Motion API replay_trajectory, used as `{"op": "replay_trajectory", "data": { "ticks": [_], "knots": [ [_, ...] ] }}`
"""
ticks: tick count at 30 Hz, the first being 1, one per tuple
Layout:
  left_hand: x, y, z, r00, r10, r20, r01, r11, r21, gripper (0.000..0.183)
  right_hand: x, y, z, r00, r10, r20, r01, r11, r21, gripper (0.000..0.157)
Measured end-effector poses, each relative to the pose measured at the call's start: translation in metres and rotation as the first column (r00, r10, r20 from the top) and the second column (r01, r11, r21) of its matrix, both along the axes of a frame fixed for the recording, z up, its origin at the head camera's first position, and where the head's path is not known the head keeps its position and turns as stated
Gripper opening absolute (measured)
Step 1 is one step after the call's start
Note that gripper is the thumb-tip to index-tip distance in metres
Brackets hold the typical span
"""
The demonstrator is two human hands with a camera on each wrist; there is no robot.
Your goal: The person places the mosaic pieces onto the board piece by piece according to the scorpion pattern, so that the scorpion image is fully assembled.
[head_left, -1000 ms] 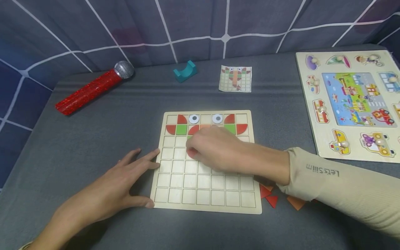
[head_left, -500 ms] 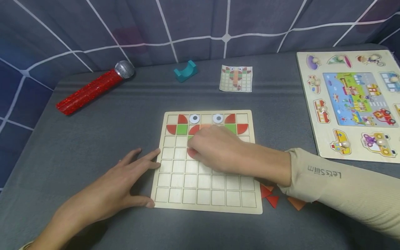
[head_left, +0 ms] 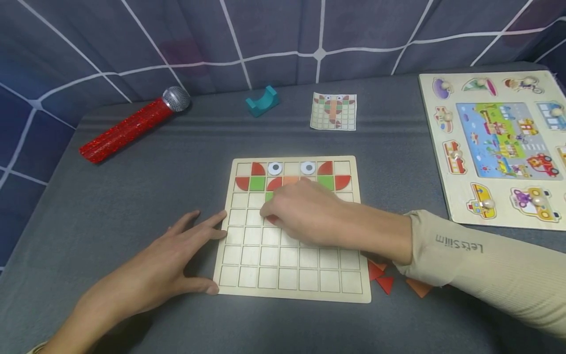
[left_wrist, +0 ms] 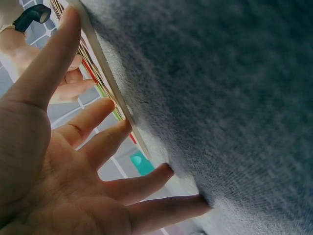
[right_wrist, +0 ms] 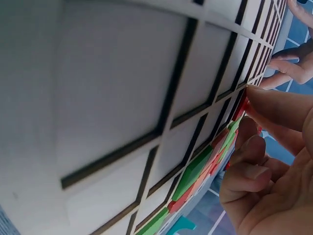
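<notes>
A wooden grid board [head_left: 287, 278] lies flat on the grey cloth. Red quarter-circle tiles, green square tiles [head_left: 257, 183] and two round eye tiles [head_left: 308, 168] fill cells in its upper rows. My right hand [head_left: 309, 211] is over the board, its thumb and index finger pinching a red quarter-circle tile [head_left: 272, 219] at a fourth-row cell. The other right fingers are curled and cover neighbouring cells. My left hand [head_left: 170, 268] is spread, thumb and fingertips along the board's left edge; in the left wrist view two fingertips [left_wrist: 203, 199] rest on the cloth.
Red triangles [head_left: 385, 284] and an orange tile [head_left: 419, 287] lie beside the board, partly under the right sleeve. A pattern card [head_left: 333, 112], teal curved block [head_left: 263, 102] and red microphone [head_left: 128, 129] lie behind. A knobbed puzzle [head_left: 435, 132] lies to the right.
My right fingertips have shifted slightly toward me over the red tile, baring a little more of the green tile above it. The left hand has stayed put.
</notes>
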State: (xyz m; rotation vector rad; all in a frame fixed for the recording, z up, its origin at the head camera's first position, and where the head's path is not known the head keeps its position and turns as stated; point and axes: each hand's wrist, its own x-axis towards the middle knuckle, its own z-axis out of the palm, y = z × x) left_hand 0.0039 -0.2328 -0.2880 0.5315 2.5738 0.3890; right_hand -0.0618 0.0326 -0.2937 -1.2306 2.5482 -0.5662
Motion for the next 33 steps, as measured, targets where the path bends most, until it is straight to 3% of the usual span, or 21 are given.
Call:
{"op": "replay_trajectory", "data": {
  "ticks": [13,23,33],
  "knots": [
    [-0.001,0.001,0.0,1.0,0.0,0.013,0.0,1.0,0.0,0.086,0.003,0.011,0.005,0.999,-0.031,0.045,0.03,1.0,0.004,0.017],
    [0.0,-0.001,0.002,1.0,-0.008,-0.003,0.008,1.0,0.0,0.086,0.017,0.061,0.002,0.998,-0.043,0.054,0.047,0.997,-0.068,0.019],
    [0.001,-0.001,0.002,1.0,-0.012,-0.006,0.012,1.0,0.018,0.084,0.037,0.114,-0.001,0.988,-0.111,0.105,0.115,0.993,-0.026,0.034]
  ]
}}
